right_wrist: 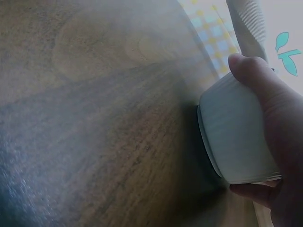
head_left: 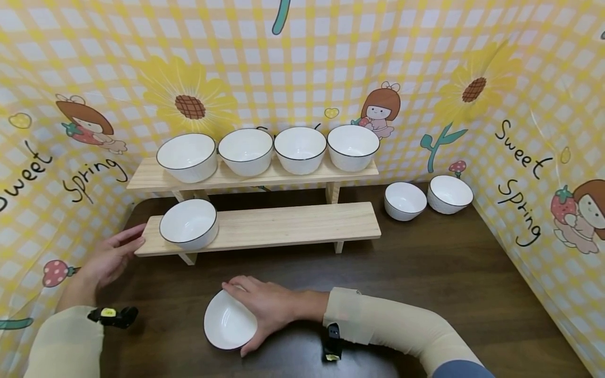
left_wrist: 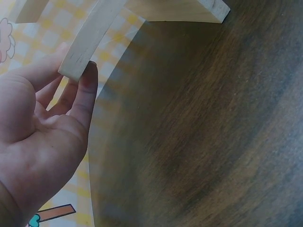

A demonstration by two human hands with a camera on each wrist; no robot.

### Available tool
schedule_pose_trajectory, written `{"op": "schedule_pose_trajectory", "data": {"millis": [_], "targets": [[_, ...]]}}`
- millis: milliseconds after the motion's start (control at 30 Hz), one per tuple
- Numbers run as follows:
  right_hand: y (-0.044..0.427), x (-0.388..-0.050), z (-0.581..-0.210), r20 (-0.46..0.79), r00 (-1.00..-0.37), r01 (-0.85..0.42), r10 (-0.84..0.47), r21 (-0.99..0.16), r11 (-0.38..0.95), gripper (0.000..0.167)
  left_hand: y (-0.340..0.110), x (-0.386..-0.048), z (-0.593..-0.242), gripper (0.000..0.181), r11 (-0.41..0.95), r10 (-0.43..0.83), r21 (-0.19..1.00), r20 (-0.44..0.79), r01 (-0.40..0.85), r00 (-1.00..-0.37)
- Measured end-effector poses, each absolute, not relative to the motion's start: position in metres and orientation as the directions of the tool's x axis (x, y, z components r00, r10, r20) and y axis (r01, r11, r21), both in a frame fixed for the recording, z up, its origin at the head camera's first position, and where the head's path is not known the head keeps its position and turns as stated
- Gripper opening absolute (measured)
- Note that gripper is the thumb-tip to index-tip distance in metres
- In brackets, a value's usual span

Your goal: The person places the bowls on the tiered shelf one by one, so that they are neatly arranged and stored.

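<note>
At 7 o'clock in the head view, a white bowl with a dark rim sits in the grasp of the right hand, thumb near the rim's 5 o'clock and fingers near 12, at the desk (whether its base touches down, I cannot tell). At 8 o'clock, the left hand pinches the 9 o'clock end of the lower shelf. The bowl looks ceramic: probably stiff, fairly weighty, slippery-glazed, chippable. Gripping opposite walls just below the rim seems safest.

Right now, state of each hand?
Left hand: closed, pinching the left end of the lower shelf.
Right hand: closed, holding a white bowl.
</note>
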State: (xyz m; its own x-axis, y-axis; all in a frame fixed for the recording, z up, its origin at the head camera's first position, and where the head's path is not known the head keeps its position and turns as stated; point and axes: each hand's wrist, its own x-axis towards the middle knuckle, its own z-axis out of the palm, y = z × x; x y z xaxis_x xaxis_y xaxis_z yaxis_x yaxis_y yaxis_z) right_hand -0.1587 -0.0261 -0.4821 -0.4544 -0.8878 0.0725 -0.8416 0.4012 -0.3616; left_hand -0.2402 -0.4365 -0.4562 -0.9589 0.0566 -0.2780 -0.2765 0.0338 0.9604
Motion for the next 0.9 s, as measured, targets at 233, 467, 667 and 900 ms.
{"op": "schedule_pose_trajectory", "data": {"millis": [233, 467, 667, 900], "targets": [[-0.027, -0.156, -0.481, 0.069, -0.453, -0.84, -0.889, -0.366, 0.4, 0.132, -0.436, -0.239, -0.455, 0.042, 0.02, 0.07, 0.961, -0.278, -0.277, -0.958], [-0.022, -0.156, -0.476, 0.092, -0.463, -0.841, -0.882, -0.359, 0.404, 0.132, -0.436, -0.239, -0.455, 0.048, 0.034, 0.062, 0.959, -0.282, -0.28, -0.957], [-0.015, -0.16, -0.47, 0.104, -0.483, -0.834, -0.869, -0.356, 0.421, 0.131, -0.437, -0.239, -0.456, 0.055, 0.047, 0.063, 0.958, -0.286, -0.283, -0.956], [-0.005, -0.167, -0.458, 0.102, -0.502, -0.823, -0.859, -0.36, 0.439, 0.129, -0.436, -0.24, -0.455, 0.054, 0.04, 0.051, 0.952, -0.305, -0.303, -0.951]]}}
